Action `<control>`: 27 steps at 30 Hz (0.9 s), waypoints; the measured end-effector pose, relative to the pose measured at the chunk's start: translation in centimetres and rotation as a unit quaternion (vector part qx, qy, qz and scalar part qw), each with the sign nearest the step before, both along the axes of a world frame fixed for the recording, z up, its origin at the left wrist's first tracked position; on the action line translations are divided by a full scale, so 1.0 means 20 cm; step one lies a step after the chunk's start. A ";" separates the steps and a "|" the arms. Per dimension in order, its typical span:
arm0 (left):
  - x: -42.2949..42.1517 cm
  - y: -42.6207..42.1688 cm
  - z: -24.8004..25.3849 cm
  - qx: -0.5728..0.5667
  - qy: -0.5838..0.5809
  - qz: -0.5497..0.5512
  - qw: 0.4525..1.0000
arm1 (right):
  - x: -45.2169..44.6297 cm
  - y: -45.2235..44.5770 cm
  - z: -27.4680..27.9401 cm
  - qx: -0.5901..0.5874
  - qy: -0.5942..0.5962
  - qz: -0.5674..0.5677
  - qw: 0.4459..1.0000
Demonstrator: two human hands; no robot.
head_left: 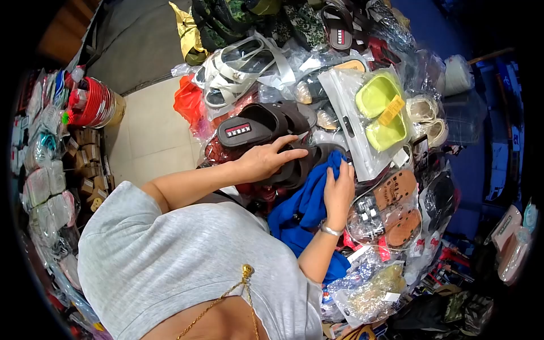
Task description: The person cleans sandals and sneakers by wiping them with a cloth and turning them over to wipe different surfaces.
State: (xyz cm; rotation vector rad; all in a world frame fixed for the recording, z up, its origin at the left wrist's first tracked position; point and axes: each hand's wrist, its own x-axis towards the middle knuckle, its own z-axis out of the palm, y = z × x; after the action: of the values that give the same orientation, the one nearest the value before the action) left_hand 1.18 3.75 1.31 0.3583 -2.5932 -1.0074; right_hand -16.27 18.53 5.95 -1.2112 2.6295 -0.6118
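My left hand (275, 159) lies over a dark brown slipper (292, 171), two fingers stretched across its strap and the others out of sight. Its matching slipper (249, 131), with a red and white label on the insole, sits just beyond that hand. My right hand (340, 190), with a silver bracelet at the wrist, is closed on a bunched blue cloth (309, 198). The cloth touches the right side of the nearer slipper and hangs down along my forearm. Right of that hand lies a bagged pair of brown-soled slippers (395, 207).
Bagged footwear is heaped around my hands: a clear zip bag with yellow-green clogs (385, 110), white sandals (232, 71) and beige shoes (428, 119). A red plastic bag (188, 102) hangs at the left edge. Across the tiled floor (156, 127) stands a red bucket-like stack (90, 103).
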 end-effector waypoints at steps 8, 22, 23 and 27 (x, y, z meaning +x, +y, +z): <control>-0.02 0.02 -0.04 0.061 0.020 0.008 0.998 | 0.00 -0.01 0.15 -0.187 0.076 -0.020 0.979; -0.03 0.02 -0.04 0.040 0.059 0.008 0.997 | -0.02 0.09 0.15 -0.236 0.004 -0.076 0.969; -0.03 0.02 -0.03 0.043 0.046 0.010 0.998 | 0.00 0.05 0.14 -0.253 0.052 -0.057 0.964; 0.00 0.01 0.03 0.017 0.018 -0.019 1.000 | 0.08 -0.01 -0.12 -0.093 0.056 0.004 0.994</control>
State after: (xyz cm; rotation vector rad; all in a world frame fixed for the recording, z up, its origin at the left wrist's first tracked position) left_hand 1.16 3.90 1.82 0.2974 -2.5624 -1.0611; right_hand -14.75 18.31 3.47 -1.3434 2.7082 -0.8277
